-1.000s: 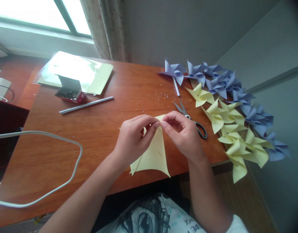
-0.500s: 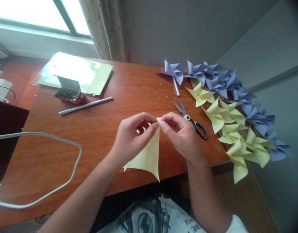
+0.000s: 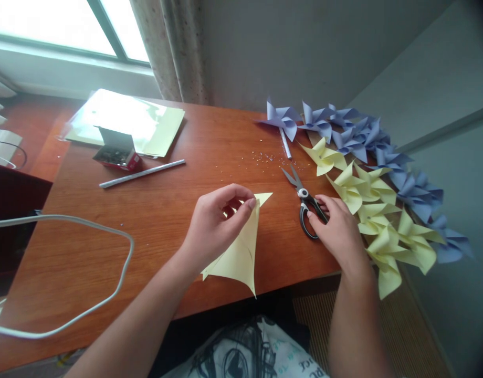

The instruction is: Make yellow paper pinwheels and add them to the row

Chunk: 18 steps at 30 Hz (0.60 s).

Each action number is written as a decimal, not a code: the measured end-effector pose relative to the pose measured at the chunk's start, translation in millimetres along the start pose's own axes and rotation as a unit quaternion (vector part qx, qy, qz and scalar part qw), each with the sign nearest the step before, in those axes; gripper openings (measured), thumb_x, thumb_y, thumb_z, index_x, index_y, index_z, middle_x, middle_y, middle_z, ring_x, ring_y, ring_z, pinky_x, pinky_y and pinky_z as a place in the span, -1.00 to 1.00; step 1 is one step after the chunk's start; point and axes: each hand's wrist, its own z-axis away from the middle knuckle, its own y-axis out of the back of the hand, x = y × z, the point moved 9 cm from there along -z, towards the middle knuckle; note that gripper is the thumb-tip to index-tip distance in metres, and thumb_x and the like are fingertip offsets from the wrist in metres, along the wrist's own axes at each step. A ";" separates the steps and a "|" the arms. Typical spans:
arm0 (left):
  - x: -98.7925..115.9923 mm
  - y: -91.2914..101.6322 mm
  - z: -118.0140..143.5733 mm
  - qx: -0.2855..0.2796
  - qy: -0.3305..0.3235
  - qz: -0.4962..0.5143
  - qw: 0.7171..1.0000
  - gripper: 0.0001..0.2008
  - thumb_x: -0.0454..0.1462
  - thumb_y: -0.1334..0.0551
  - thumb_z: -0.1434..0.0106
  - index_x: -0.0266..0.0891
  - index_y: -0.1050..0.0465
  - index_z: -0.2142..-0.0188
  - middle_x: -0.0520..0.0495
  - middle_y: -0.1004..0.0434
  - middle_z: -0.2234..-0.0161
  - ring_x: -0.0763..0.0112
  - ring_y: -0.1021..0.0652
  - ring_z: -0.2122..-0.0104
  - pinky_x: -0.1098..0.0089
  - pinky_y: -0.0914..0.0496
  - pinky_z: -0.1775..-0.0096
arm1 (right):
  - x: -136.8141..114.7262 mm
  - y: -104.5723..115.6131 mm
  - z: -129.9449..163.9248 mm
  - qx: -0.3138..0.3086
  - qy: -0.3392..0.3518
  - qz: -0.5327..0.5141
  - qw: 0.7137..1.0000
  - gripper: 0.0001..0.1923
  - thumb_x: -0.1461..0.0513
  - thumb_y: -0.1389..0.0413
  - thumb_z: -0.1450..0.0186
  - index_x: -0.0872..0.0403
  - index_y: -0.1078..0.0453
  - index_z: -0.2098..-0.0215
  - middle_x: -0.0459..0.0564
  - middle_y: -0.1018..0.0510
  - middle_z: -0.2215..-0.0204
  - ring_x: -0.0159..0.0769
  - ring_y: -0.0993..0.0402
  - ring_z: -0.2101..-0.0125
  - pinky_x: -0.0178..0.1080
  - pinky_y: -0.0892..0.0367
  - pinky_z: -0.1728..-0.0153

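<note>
My left hand (image 3: 221, 220) pinches the top of a sheet of yellow paper (image 3: 237, 260) between thumb and fingertips, over the front part of the table. The paper is cut and curved, its lower corner hanging near the table's front edge and one pointed flap sticking out to the right. To the right, my right hand (image 3: 336, 226) has its thumb and fingers closed on a handle of the black-handled scissors (image 3: 303, 194). Their blades are apart and point away from me.
Yellow pinwheels (image 3: 347, 186) and purple pinwheels (image 3: 367, 134) cover the right side. Paper scraps (image 3: 269, 157) lie mid-table. At the left are a small red box (image 3: 117, 157), a rolled paper stick (image 3: 143, 173), yellow sheets (image 3: 168, 131) and a white cable (image 3: 127, 262).
My right hand has left the yellow paper and moved right onto the scissors, whose handles have turned towards me. My left hand keeps its pinch on the paper.
</note>
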 end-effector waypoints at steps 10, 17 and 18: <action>-8.2 0.6 -0.1 0.006 0.018 0.035 0.999 -0.86 -0.21 -0.31 -0.30 -0.23 -0.52 0.33 -0.05 -0.54 0.43 0.44 -0.49 0.46 0.45 -0.40 0.45 | 9.2 -5.4 2.8 -0.022 -0.049 0.016 0.998 -0.56 0.14 -0.25 -0.16 0.05 -0.44 0.00 0.10 -0.57 0.20 0.00 -0.53 0.17 0.08 -0.44 0.04; -9.1 1.2 -0.8 0.006 0.026 0.047 0.999 -0.85 -0.19 -0.31 -0.31 -0.23 -0.52 0.31 -0.05 -0.55 0.41 0.43 -0.52 0.45 0.44 -0.45 0.42 | -15.0 -10.3 14.7 -0.057 -0.073 -0.394 0.915 -0.45 0.14 -0.36 -0.14 -0.01 -0.41 -0.09 -0.04 -0.50 0.21 -0.28 -0.54 0.27 -0.18 -0.53 0.19; -9.0 1.0 -0.8 0.006 0.026 0.048 0.998 -0.85 -0.19 -0.31 -0.32 -0.23 -0.52 0.31 -0.05 -0.55 0.41 0.43 -0.52 0.45 0.44 -0.45 0.42 | -24.3 -9.2 15.9 -0.062 -0.058 -0.425 0.901 -0.43 0.14 -0.38 -0.12 -0.03 -0.43 -0.09 -0.06 -0.49 0.23 -0.32 -0.51 0.30 -0.20 -0.52 0.21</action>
